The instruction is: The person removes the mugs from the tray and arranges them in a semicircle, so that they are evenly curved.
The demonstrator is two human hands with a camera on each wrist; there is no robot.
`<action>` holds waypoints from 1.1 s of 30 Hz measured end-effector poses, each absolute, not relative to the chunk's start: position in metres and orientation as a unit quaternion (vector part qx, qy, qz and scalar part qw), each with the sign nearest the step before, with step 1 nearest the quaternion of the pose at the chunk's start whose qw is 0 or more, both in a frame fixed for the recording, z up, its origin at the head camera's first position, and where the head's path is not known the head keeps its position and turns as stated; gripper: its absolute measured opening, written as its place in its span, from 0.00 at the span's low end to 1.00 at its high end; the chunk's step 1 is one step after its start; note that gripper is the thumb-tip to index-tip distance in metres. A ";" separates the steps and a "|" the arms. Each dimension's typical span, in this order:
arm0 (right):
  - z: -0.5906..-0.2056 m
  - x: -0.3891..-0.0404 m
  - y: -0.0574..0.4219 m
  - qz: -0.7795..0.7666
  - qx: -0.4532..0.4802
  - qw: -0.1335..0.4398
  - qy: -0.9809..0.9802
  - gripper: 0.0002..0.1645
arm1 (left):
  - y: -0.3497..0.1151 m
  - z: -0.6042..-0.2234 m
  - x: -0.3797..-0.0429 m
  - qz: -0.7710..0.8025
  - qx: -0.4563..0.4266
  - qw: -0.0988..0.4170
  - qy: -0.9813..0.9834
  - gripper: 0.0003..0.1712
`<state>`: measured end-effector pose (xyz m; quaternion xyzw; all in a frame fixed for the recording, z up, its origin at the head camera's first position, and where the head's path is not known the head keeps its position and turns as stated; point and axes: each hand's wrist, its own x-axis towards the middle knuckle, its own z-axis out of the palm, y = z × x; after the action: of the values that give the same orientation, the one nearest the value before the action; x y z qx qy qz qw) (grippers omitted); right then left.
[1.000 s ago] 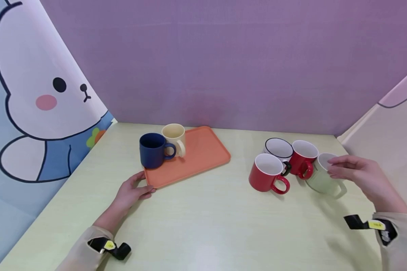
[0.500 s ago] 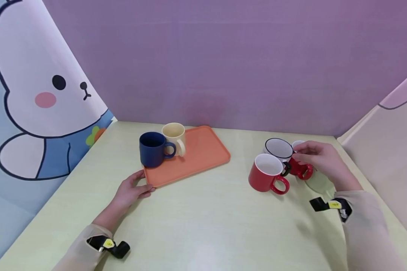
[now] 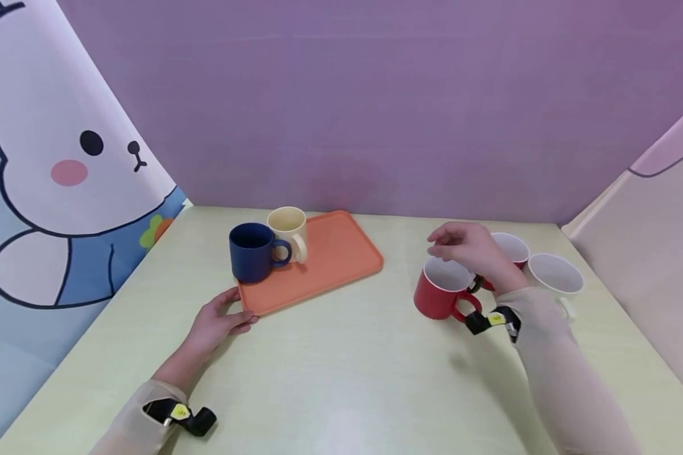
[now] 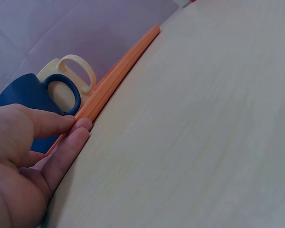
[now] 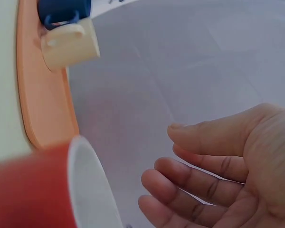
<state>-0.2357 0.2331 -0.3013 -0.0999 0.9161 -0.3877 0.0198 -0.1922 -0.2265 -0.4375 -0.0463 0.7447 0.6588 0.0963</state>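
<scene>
My left hand point(image 3: 219, 321) holds the near left corner of an orange tray point(image 3: 341, 256), its thumb at the rim in the left wrist view. On the tray's left end stand a navy mug point(image 3: 250, 258) and, just behind it, a cream mug point(image 3: 287, 221). My right hand point(image 3: 471, 248) hovers above the mug group with nothing in it, fingers loosely bent and the thumb apart. Right below it stands a red mug point(image 3: 431, 296) with a white inside. A white mug behind is covered by that hand, except its black handle point(image 3: 478, 284).
Another red mug point(image 3: 515, 245) and a pale green mug point(image 3: 556, 275) stand right of my right hand, partly covered by the forearm. A purple cloth point(image 3: 341, 114) hangs along the table's back edge. Pale tabletop point(image 3: 330, 366) lies in front.
My right hand has swept left from the pale green mug, passing over the back red mug, to above the front red mug. My left hand and the tray keep their places.
</scene>
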 end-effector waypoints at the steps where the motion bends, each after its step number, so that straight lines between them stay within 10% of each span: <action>1: -0.302 -0.238 0.227 -0.384 -0.106 0.020 0.917 0.15 | -0.226 -0.438 -0.192 0.659 -0.046 0.096 0.745 0.43; 33: -0.389 -0.292 0.077 -0.498 -0.162 0.037 0.851 0.16 | -0.227 -0.438 -0.192 0.658 -0.040 0.095 0.746 0.43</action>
<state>-0.2921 0.0769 -0.3886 -0.1616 0.8509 -0.4984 0.0366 -0.1924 -0.2272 -0.4379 -0.0402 0.7459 0.6579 0.0952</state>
